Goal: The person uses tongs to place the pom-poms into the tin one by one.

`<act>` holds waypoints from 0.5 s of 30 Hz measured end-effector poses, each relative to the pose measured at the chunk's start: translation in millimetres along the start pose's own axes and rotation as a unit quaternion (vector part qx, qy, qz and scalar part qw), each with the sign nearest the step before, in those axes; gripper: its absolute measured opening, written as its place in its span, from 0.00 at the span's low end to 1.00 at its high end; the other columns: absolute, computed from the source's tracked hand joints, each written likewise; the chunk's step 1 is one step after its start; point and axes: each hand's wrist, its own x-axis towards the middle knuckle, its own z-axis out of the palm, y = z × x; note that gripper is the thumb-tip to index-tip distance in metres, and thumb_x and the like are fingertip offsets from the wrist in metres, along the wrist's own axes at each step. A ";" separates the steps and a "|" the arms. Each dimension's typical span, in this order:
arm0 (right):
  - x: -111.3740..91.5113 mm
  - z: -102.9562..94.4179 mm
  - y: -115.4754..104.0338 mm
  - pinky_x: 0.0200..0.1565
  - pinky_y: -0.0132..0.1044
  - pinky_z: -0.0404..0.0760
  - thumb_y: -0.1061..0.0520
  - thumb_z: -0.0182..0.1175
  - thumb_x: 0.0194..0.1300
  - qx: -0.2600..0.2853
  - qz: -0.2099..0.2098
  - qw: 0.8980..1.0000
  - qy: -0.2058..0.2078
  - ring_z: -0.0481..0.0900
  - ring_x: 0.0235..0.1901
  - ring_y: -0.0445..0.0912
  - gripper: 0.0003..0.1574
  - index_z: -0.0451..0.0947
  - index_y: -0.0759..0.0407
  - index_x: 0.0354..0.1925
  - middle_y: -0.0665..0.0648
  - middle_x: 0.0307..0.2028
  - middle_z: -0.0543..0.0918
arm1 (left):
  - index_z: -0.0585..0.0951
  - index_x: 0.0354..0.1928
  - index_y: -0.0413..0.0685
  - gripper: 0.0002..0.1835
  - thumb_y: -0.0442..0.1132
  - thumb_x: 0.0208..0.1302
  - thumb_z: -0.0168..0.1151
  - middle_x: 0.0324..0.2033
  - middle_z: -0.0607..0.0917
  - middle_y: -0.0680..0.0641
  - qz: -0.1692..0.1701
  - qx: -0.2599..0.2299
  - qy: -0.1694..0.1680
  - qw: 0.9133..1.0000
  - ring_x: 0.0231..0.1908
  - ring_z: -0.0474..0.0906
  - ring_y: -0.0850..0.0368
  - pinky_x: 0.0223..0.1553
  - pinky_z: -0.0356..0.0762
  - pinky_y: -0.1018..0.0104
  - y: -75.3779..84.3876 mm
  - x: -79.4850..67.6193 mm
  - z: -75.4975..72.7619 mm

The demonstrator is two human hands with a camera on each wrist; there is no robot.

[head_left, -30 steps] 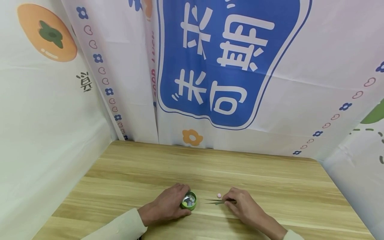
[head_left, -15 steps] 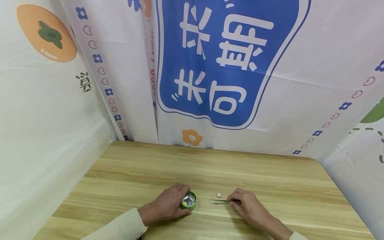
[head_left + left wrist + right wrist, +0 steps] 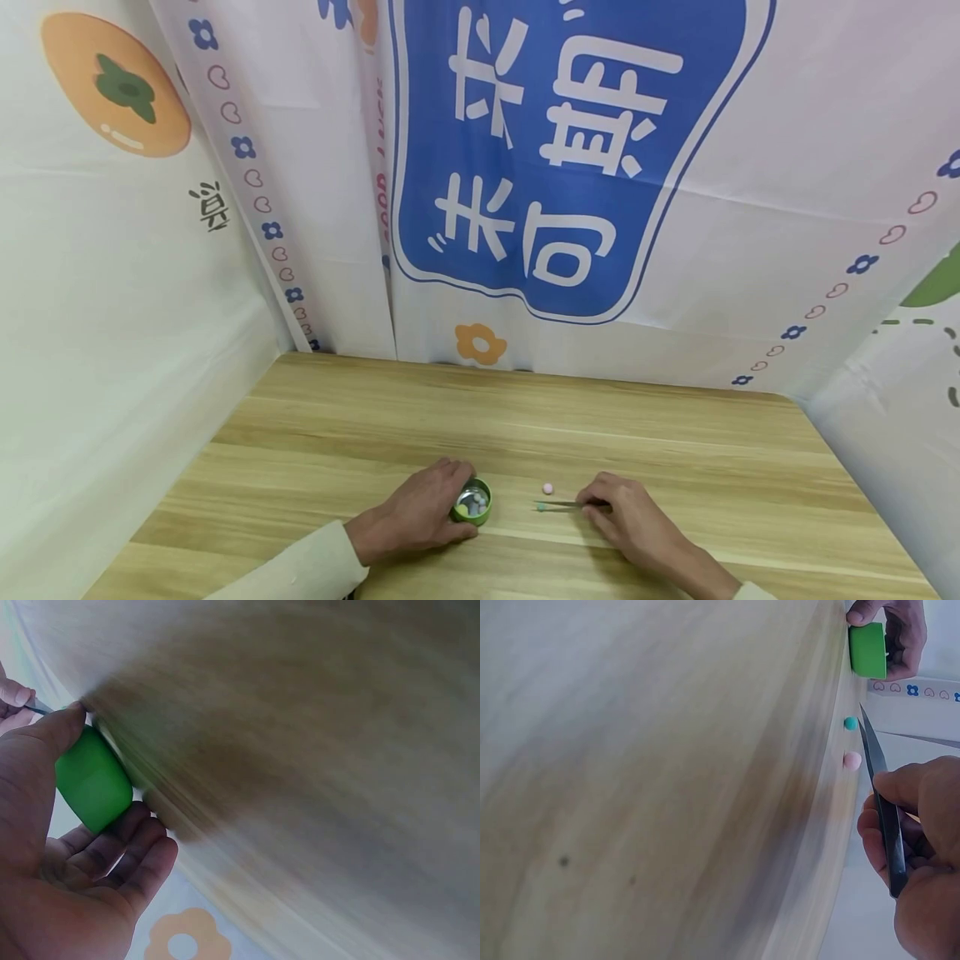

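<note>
My left hand (image 3: 422, 510) holds a small green round tin (image 3: 482, 515) on the table, thumb on one side and fingers on the other. Inside the tin lie a yellow ball (image 3: 462, 509) and several pale ones. In my right hand (image 3: 626, 515) a pair of dark tweezers (image 3: 889, 825) is pinched between thumb and fingers, tips pointing left. By those tips a small teal ball (image 3: 850, 723) rests on the wood; whether the tips touch it I cannot tell. A pink ball (image 3: 547, 488) lies just beyond the tweezers.
The wood-grain table (image 3: 360, 417) runs back to a white printed cloth (image 3: 675, 350) hanging behind it. More cloth hangs at the left and right sides.
My right hand has drawn the tweezers a little to the right, so their tips now stand near the teal ball. The left hand, tin and pink ball stay put.
</note>
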 end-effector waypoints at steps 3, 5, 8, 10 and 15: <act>-1.0 -0.6 0.7 0.41 0.30 0.82 0.65 0.66 0.61 -0.001 -0.005 1.000 0.002 0.82 0.38 0.37 0.08 0.85 0.55 0.39 0.44 0.36 0.84 | 0.72 0.49 0.49 0.30 0.58 0.54 0.73 0.40 0.81 0.54 0.001 0.002 0.001 1.000 0.41 0.74 0.64 0.39 0.77 0.72 0.0 -0.2 0.1; -1.6 -0.9 0.9 0.41 0.30 0.82 0.65 0.66 0.61 -0.001 -0.007 1.000 0.001 0.82 0.38 0.37 0.08 0.85 0.56 0.39 0.45 0.36 0.84 | 0.72 0.50 0.49 0.30 0.58 0.54 0.73 0.40 0.81 0.54 0.001 0.004 0.001 1.000 0.41 0.74 0.64 0.39 0.78 0.71 -0.2 0.0 0.2; -2.1 -1.0 1.4 0.40 0.30 0.82 0.66 0.66 0.61 -0.001 -0.010 1.000 0.002 0.82 0.38 0.37 0.08 0.85 0.56 0.38 0.46 0.36 0.84 | 0.72 0.50 0.49 0.30 0.58 0.54 0.73 0.41 0.81 0.54 -0.001 0.005 0.000 1.000 0.41 0.74 0.64 0.39 0.78 0.71 -0.4 0.2 0.5; -2.2 -0.9 1.7 0.40 0.30 0.82 0.66 0.65 0.61 0.001 -0.012 1.000 0.001 0.82 0.38 0.37 0.08 0.85 0.56 0.38 0.46 0.36 0.84 | 0.72 0.50 0.49 0.30 0.58 0.54 0.73 0.41 0.81 0.54 -0.002 0.006 0.000 1.000 0.41 0.75 0.63 0.39 0.78 0.71 -0.5 0.2 0.6; -2.0 0.3 2.3 0.40 0.30 0.82 0.66 0.65 0.61 -0.002 -0.013 1.000 0.002 0.82 0.38 0.37 0.07 0.85 0.56 0.38 0.46 0.36 0.84 | 0.72 0.51 0.49 0.31 0.58 0.54 0.72 0.41 0.81 0.54 -0.003 0.005 -0.002 1.000 0.41 0.74 0.64 0.38 0.77 0.72 -0.6 -0.1 1.2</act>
